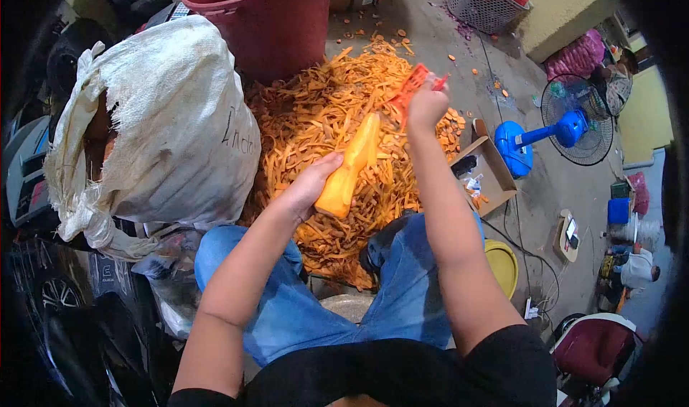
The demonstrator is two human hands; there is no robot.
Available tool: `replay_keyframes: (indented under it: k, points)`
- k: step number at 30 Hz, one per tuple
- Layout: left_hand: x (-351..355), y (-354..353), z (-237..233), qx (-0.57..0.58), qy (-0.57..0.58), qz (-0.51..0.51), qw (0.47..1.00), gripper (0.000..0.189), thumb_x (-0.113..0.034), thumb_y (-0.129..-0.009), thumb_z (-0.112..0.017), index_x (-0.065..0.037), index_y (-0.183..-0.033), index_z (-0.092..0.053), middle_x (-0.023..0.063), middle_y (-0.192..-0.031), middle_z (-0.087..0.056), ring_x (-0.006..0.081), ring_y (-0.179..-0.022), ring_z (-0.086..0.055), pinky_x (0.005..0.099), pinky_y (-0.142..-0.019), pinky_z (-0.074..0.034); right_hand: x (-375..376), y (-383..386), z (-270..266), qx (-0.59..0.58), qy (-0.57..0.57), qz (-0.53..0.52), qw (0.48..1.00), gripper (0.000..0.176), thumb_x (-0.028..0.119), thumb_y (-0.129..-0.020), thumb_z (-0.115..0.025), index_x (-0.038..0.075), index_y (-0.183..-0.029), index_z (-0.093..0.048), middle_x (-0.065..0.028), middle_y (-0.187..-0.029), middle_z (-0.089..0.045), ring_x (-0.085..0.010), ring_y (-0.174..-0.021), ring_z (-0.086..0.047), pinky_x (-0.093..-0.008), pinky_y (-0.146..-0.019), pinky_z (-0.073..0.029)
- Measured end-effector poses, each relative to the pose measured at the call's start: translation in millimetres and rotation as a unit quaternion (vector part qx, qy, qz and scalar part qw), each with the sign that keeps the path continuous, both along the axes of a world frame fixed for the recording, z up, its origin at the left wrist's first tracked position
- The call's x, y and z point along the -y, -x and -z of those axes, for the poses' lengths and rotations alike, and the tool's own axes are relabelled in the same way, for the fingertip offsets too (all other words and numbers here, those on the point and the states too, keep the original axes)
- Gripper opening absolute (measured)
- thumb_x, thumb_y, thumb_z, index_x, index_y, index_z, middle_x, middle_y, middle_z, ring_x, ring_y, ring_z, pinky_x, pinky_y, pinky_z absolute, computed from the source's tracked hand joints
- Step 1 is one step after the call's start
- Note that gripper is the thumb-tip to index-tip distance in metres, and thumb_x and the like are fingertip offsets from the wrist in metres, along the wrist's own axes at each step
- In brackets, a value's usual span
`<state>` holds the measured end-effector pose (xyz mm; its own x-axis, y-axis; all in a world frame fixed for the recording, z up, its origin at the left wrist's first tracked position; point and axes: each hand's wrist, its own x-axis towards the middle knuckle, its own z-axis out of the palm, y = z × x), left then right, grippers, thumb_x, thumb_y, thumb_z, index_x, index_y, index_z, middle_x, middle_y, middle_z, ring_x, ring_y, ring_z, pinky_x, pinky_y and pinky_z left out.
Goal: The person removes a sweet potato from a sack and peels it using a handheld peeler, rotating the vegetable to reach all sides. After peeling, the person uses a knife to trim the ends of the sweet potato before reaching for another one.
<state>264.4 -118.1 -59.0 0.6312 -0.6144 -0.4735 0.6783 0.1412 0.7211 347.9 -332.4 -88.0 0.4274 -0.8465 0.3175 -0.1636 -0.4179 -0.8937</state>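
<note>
A large peeled orange vegetable, which looks like a carrot (pixel 344 181), is held in my left hand (pixel 313 182), tilted with its narrower end up and to the right. My right hand (pixel 428 105) is closed round a red peeler (pixel 411 87), a little to the right of the vegetable's upper end and apart from it. Beneath both hands a big heap of orange peels (pixel 308 120) covers the floor between my knees and beyond.
A white woven sack (pixel 179 120) stands at the left, beside a dark red tub (pixel 265 34). On the right are an open cardboard box (pixel 495 174), a blue fan (pixel 549 131), a yellow-green lid or basin (pixel 502 267) and a maroon chair (pixel 594 349). Other people are at the far right.
</note>
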Motion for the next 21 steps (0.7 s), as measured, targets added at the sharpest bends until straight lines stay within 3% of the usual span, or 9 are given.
replay_keyframes:
  k: [2, 4, 6, 8, 10, 13, 15, 20, 21]
  points:
    - [-3, 1, -5, -0.040, 0.001, -0.001, 0.999, 0.031, -0.028, -0.083, -0.039, -0.004, -0.101, -0.044, 0.0065, -0.080, -0.052, 0.0155, -0.065, -0.054, 0.0289, -0.058, -0.048, 15, 0, 1, 0.012, -0.015, 0.042, 0.999, 0.024, 0.021, -0.079, -0.047, -0.002, -0.073, -0.051, -0.0136, -0.059, -0.054, -0.0233, -0.052, -0.050, -0.0328, -0.052, -0.038]
    - [-11, -5, 6, -0.086, -0.003, 0.004, 0.996, 0.031, -0.028, -0.082, -0.040, -0.004, -0.100, -0.044, 0.0068, -0.080, -0.053, 0.0156, -0.065, -0.055, 0.0292, -0.058, -0.048, 19, 5, -11, 0.055, -0.192, 0.025, 0.980, 0.026, 0.022, -0.079, -0.048, -0.003, -0.071, -0.050, -0.0088, -0.057, -0.053, -0.0196, -0.050, -0.048, -0.0323, -0.051, -0.038]
    - [-11, -12, 19, -0.132, -0.004, 0.008, 0.991, 0.030, -0.028, -0.081, -0.042, -0.003, -0.100, -0.044, 0.0071, -0.079, -0.053, 0.0157, -0.066, -0.055, 0.0295, -0.058, -0.047, 5, 5, -14, 0.073, -0.172, 0.004, 0.982, 0.027, 0.022, -0.080, -0.048, -0.003, -0.072, -0.050, -0.0053, -0.056, -0.050, -0.0161, -0.049, -0.045, -0.0312, -0.050, -0.037]
    - [-10, -19, 29, -0.073, -0.053, -0.033, 0.995, 0.032, -0.030, -0.081, -0.043, -0.003, -0.099, -0.045, 0.0084, -0.080, -0.054, 0.0168, -0.066, -0.055, 0.0323, -0.058, -0.048, -23, 7, -18, 0.060, -0.236, -0.114, 0.963, 0.026, 0.022, -0.080, -0.048, -0.003, -0.072, -0.050, -0.0050, -0.054, -0.049, -0.0146, -0.048, -0.044, -0.0301, -0.049, -0.036]
    - [-10, -20, 31, -0.084, -0.034, -0.036, 0.995, 0.032, -0.031, -0.081, -0.041, -0.004, -0.099, -0.045, 0.0079, -0.079, -0.054, 0.0171, -0.065, -0.055, 0.0319, -0.057, -0.048, -59, 21, -20, 0.069, -0.178, -0.205, 0.960, 0.025, 0.022, -0.080, -0.048, -0.001, -0.071, -0.050, -0.0044, -0.055, -0.049, -0.0121, -0.049, -0.043, -0.0287, -0.048, -0.035]
    - [-7, -21, 27, -0.106, 0.006, -0.040, 0.994, 0.033, -0.034, -0.083, -0.036, -0.006, -0.099, -0.046, 0.0071, -0.078, -0.055, 0.0175, -0.064, -0.056, 0.0310, -0.057, -0.048, -94, 40, -18, 0.050, -0.227, -0.247, 0.941, 0.024, 0.022, -0.080, -0.048, 0.000, -0.072, -0.049, -0.0042, -0.057, -0.049, -0.0115, -0.052, -0.042, -0.0289, -0.048, -0.034]
    - [-1, -20, 18, -0.159, 0.010, -0.094, 0.983, 0.033, -0.034, -0.084, -0.033, -0.007, -0.098, -0.047, 0.0061, -0.077, -0.056, 0.0173, -0.061, -0.056, 0.0307, -0.054, -0.048, -103, 51, -15, -0.032, -0.177, -0.279, 0.943, 0.021, 0.021, -0.079, -0.048, 0.000, -0.073, -0.049, -0.0063, -0.058, -0.049, -0.0135, -0.053, -0.043, -0.0292, -0.049, -0.035]
    - [-6, -12, 18, -0.075, -0.001, -0.020, 0.997, 0.037, -0.032, -0.086, -0.027, -0.004, -0.095, -0.048, 0.0074, -0.078, -0.057, 0.0153, -0.061, -0.056, 0.0287, -0.056, -0.046, -85, 36, -10, 0.034, -0.089, -0.231, 0.968, 0.019, 0.019, -0.079, -0.047, 0.000, -0.074, -0.049, -0.0106, -0.057, -0.048, -0.0188, -0.051, -0.044, -0.0306, -0.049, -0.036]
    - [-4, -10, 16, -0.084, -0.035, -0.028, 0.995, 0.036, -0.032, -0.085, -0.030, -0.002, -0.097, -0.046, 0.0092, -0.077, -0.056, 0.0183, -0.061, -0.056, 0.0299, -0.054, -0.046, -71, 28, -7, 0.029, -0.065, -0.182, 0.981, 0.019, 0.019, -0.079, -0.047, 0.000, -0.075, -0.049, -0.0107, -0.057, -0.049, -0.0194, -0.051, -0.045, -0.0312, -0.050, -0.036]
